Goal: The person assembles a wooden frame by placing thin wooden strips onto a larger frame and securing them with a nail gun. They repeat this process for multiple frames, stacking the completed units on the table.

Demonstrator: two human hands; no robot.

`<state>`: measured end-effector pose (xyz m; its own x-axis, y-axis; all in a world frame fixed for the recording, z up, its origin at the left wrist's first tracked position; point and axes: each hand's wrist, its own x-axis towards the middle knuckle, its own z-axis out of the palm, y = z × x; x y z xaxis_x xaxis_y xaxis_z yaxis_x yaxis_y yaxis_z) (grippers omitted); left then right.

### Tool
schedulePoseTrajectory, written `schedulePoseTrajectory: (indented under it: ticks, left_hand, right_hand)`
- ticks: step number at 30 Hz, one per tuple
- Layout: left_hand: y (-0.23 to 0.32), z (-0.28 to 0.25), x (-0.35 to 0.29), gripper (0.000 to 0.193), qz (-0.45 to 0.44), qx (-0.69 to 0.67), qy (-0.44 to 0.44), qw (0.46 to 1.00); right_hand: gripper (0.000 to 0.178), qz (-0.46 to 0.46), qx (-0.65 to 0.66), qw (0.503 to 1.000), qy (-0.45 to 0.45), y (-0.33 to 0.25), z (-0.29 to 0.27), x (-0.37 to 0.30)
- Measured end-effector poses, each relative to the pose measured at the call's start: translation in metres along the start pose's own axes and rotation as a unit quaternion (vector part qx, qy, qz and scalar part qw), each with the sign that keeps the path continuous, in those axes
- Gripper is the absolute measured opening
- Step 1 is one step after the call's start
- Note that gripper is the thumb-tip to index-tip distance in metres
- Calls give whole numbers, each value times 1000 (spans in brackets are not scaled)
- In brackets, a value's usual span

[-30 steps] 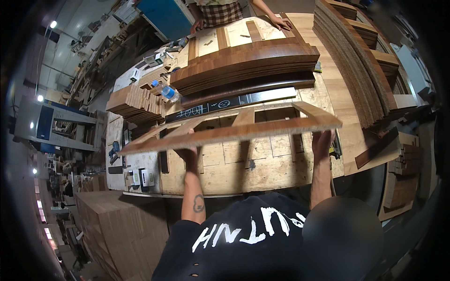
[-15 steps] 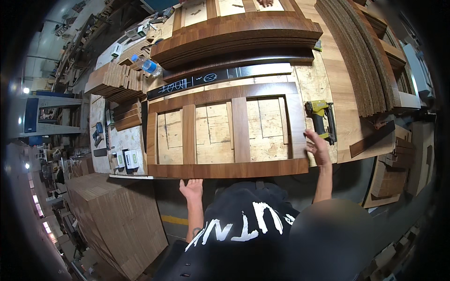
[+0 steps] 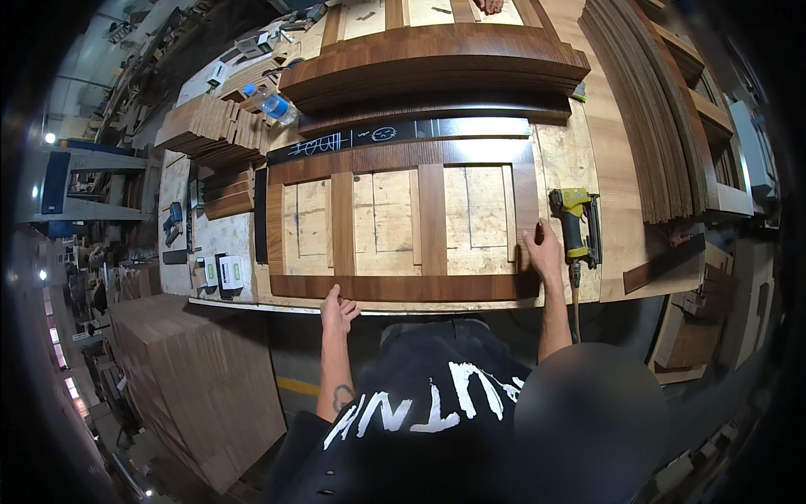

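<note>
A brown wooden frame with three openings lies on the workbench in front of me. My left hand is at its front rail, thumb raised against the edge and fingers apart. At the frame's right end is my right hand, with thumb and fingers spread beside the end piece. Neither hand is wrapped round the wood. Just right of that hand lies a yellow-green and black nail gun, its hose running toward the front edge.
Behind the frame lies a dark board with chalk-like marks, then a stack of brown boards. A water bottle and wood pieces are at left. Tall panels stand at right. Another person's hand shows at the far side.
The frame has moved back from the bench's front edge and slightly left, now lying flatter. Both hands moved with it; the left one turned so its thumb points up.
</note>
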<state>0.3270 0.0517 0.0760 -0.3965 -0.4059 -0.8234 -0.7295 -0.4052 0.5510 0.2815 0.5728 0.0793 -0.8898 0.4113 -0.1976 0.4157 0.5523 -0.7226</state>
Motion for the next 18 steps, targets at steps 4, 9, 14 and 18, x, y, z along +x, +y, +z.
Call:
schedulePoseTrajectory:
  ticks: [4,9,14,18]
  left_hand:
    - [3,14,-17,103,6,-108,-3,994]
    - [22,32,-20,116,-20,-163,39,986]
    - [18,25,-15,125,-28,-147,24,988]
    - [3,9,-1,116,-7,-125,2,992]
  right_hand:
    - [78,11,67,998,18,-13,10,-3]
    - [85,13,11,999,40,-21,13,14]
    - [83,16,-5,1000,18,-15,10,14]
    - [81,-10,6,1000,18,-8,7,13]
